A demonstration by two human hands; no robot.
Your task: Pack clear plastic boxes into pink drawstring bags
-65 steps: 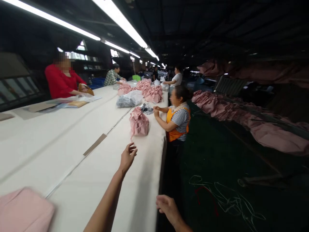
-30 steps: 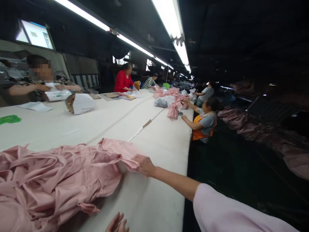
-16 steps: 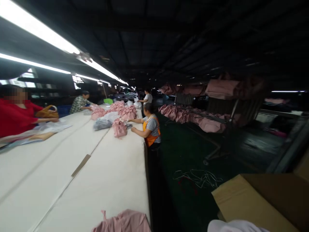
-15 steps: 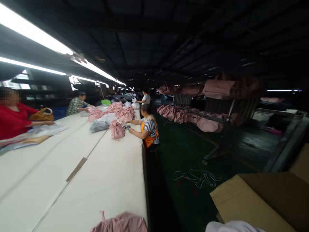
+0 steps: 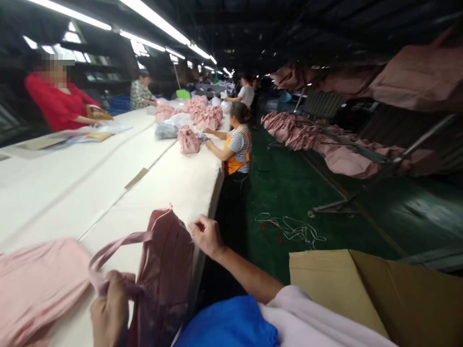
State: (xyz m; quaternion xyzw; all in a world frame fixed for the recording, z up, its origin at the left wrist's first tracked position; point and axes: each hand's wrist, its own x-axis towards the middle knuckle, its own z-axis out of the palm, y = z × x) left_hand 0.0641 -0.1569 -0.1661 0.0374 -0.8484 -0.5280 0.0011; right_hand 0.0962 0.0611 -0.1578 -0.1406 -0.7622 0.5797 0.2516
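Observation:
A dusty-pink cloth bag point(image 5: 168, 270) stands on the near right edge of the white table point(image 5: 119, 219), its strap looping to the left. Wrapped round that strap is my left hand point(image 5: 112, 303), closed, at the bottom of the view. My right hand point(image 5: 208, 236) is raised just past the bag's upper right side, its fingers curled into a pinch; whatever they hold, if anything, is too small to make out. Another piece of pink cloth point(image 5: 39, 284) lies flat on the table to the left of my left hand.
An open cardboard box point(image 5: 325, 284) is at lower right. Tangled white and red cords point(image 5: 289, 229) lie on the green floor. A wheeled rack point(image 5: 336, 207) carries pink bags at right. Across the table, co-workers handle goods; one in an orange apron point(image 5: 237, 159) sits by pink bundles point(image 5: 188, 140).
The view has tilted down and turned left. Both my hands have come into view, the left gripping the strap of the pink bag, which now stands higher on the table edge.

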